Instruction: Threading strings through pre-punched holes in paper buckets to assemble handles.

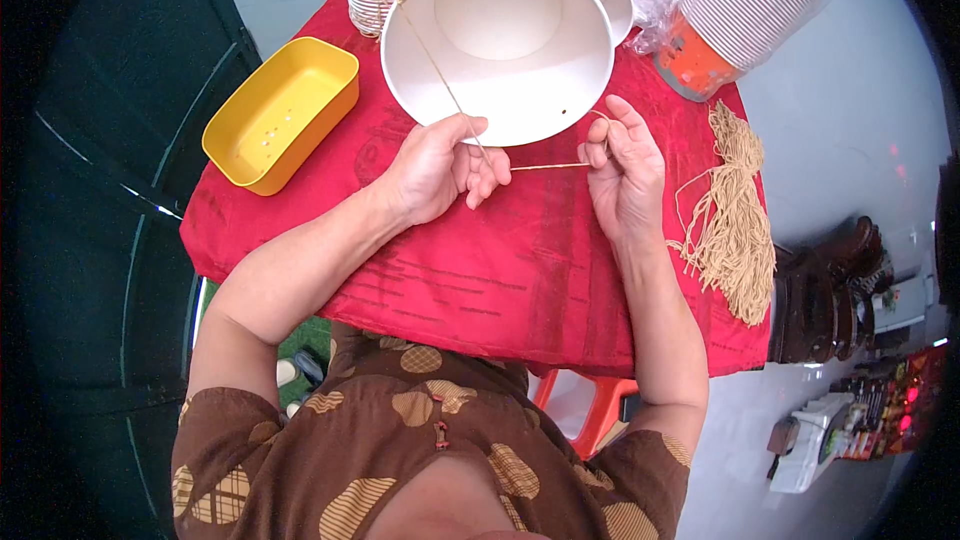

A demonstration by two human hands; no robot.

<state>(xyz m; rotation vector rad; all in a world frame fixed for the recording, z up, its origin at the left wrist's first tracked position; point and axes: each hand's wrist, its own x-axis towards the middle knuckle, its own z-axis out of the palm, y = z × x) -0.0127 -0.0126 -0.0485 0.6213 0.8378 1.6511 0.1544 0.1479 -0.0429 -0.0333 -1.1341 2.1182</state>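
While cord (545,167) spans frame centre, left hand (440,165) and right hand (622,165) pinch its ends below bowl (500,45) rim; red cloth (520,270) beneath bare.

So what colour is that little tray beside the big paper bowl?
Yellow: the tray shows plainly in the head view, on the red cloth.

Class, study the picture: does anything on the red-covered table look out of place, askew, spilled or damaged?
Mostly orderly. Two things stand out: the white paper bucket lies tipped on its side, mouth toward the person, with a small hole near its rim, and the bundle of tan strings sprawls loosely over the red cloth's right edge.
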